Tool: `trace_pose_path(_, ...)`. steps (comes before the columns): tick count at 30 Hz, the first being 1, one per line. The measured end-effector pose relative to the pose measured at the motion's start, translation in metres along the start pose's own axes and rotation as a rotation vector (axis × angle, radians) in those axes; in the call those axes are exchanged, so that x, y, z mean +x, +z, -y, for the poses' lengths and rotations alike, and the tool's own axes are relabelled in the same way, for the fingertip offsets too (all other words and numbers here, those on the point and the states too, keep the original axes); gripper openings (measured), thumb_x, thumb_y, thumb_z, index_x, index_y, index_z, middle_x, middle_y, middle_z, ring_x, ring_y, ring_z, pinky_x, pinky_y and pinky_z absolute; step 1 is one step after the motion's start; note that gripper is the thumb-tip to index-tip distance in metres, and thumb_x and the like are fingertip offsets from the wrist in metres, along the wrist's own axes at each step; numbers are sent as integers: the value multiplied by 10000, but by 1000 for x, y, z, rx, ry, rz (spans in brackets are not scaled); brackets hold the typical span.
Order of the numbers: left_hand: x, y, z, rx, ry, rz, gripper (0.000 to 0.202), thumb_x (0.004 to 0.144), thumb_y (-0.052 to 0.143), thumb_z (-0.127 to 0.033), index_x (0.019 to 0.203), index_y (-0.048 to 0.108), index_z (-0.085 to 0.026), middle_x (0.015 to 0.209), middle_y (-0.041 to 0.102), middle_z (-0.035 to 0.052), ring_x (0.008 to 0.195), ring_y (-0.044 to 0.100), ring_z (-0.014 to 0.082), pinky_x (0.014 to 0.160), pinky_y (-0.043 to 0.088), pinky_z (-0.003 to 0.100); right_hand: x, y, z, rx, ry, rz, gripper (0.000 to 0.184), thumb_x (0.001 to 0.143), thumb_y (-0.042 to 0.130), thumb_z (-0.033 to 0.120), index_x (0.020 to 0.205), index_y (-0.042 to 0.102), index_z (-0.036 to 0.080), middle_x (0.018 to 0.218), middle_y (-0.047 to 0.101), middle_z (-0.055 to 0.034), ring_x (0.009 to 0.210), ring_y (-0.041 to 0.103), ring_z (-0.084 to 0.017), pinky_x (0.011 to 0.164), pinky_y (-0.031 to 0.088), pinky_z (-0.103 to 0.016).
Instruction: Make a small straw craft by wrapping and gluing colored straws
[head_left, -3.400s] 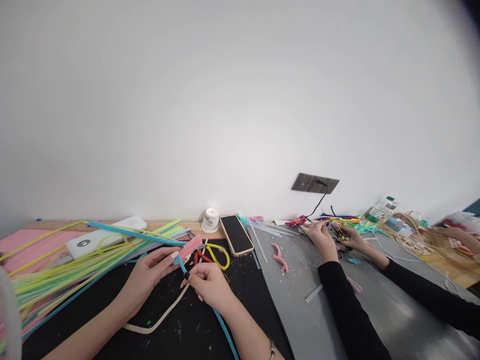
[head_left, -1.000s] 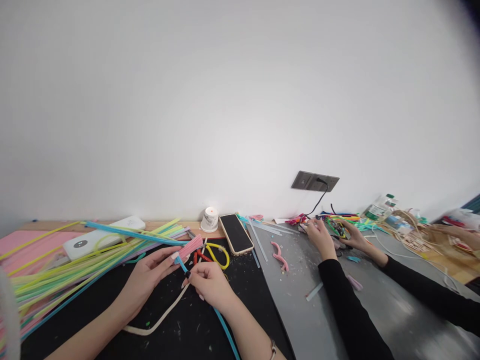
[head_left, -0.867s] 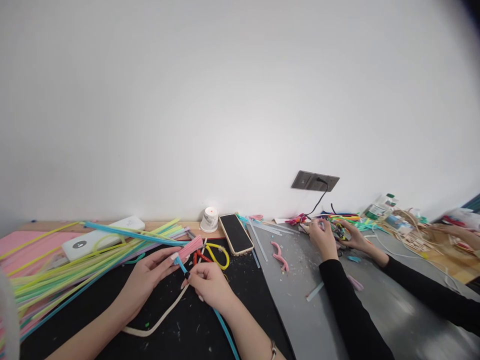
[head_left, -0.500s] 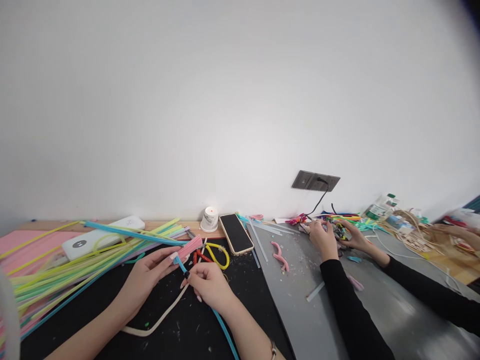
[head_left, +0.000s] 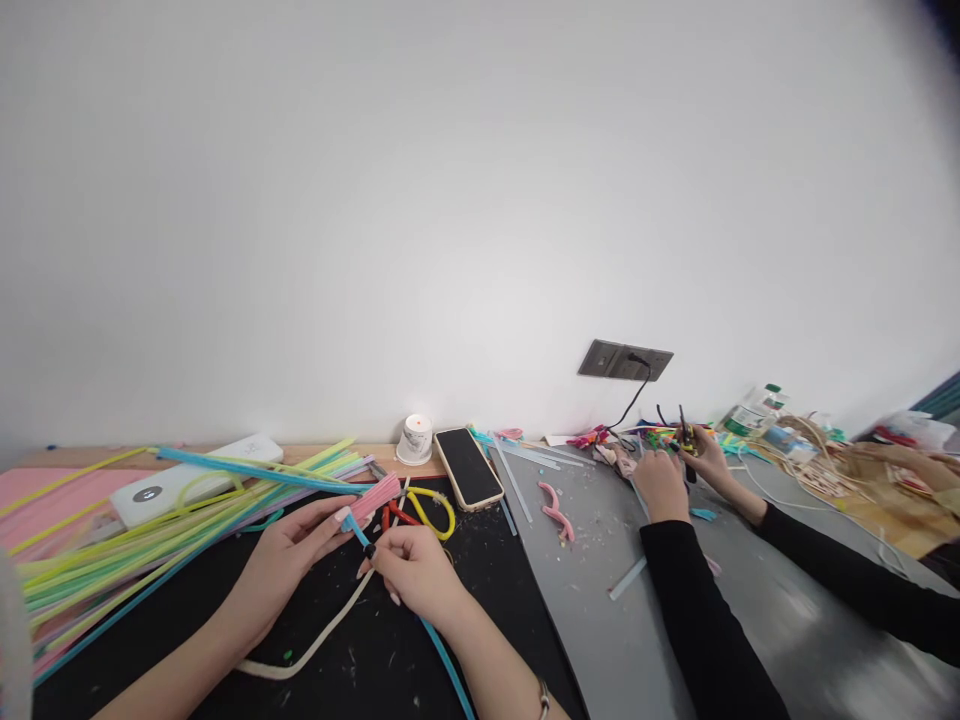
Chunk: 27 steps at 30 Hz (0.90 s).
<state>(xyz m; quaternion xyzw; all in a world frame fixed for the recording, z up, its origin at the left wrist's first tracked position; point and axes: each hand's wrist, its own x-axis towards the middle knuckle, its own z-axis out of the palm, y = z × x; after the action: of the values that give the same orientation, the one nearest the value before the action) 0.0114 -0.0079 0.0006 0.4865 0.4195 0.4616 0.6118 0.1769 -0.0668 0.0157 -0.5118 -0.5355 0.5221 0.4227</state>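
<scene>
My left hand [head_left: 289, 555] pinches a short pink bundle of straw pieces [head_left: 375, 495] over the black mat [head_left: 360, 660]. My right hand [head_left: 416, 575] is closed on a blue straw [head_left: 448, 668] whose end meets the pink bundle near my left fingertips; the straw runs back under my right forearm. A cream strip [head_left: 315, 640] lies curved on the mat below both hands. Red and yellow loops [head_left: 427, 510] lie just beyond my fingers.
A heap of long coloured straws [head_left: 150, 530] and a white power bank [head_left: 187, 480] lie at left. A phone [head_left: 469, 467] and a small white cup [head_left: 414, 440] sit by the wall. A person in black sleeves [head_left: 697, 620] works with a tool at right on a grey sheet [head_left: 600, 620].
My hands have hardly moved on the pink bundle and blue straw. The view shifted slightly. The other person's far hand has lifted a dark tool upright.
</scene>
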Motion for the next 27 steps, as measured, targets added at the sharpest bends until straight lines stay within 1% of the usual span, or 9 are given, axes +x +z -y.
trace_pose_path(6,-1,-1,0,-11,-10,-20,304,693,696,-365,946,701,-196,1028,736,57,986,675,253,901,552,371,2,1,-3,5,-25,-31,195,766,482,120,624,610,159,365,398,95,314,350,-60,347,218,-173)
trace_pose_path(9,-1,-2,0,-11,-1,-24,297,692,704,-360,940,703,-196,1025,737,51,997,671,256,907,552,372,2,1,-3,25,-39,-35,198,764,480,124,620,613,156,362,391,96,314,334,-57,348,208,-175)
trace_pose_path(14,-1,-2,2,-36,11,-16,275,706,699,-374,933,708,-220,1029,740,27,1013,667,260,915,553,385,3,0,-3,30,-74,-62,213,793,491,173,650,647,144,350,369,98,314,305,-54,359,186,-183)
trace_pose_path(19,-1,0,0,-27,-1,-7,267,699,703,-382,920,714,-232,1039,738,21,1034,659,268,925,547,388,2,0,-4,7,-51,-48,214,794,496,167,664,662,137,367,375,93,322,304,-49,368,190,-184)
trace_pose_path(23,-2,1,-2,-36,-10,-17,285,676,720,-406,906,717,-237,994,748,19,992,676,272,915,552,399,1,0,-4,-7,-28,-41,204,788,504,156,668,668,139,377,365,95,332,300,-45,365,184,-183)
trace_pose_path(27,-4,1,-4,-12,-1,-7,294,678,721,-392,927,717,-235,1035,740,26,1021,665,273,917,550,400,0,1,-1,-18,-22,-38,209,781,497,130,656,664,137,370,363,94,334,305,-47,366,183,-183)
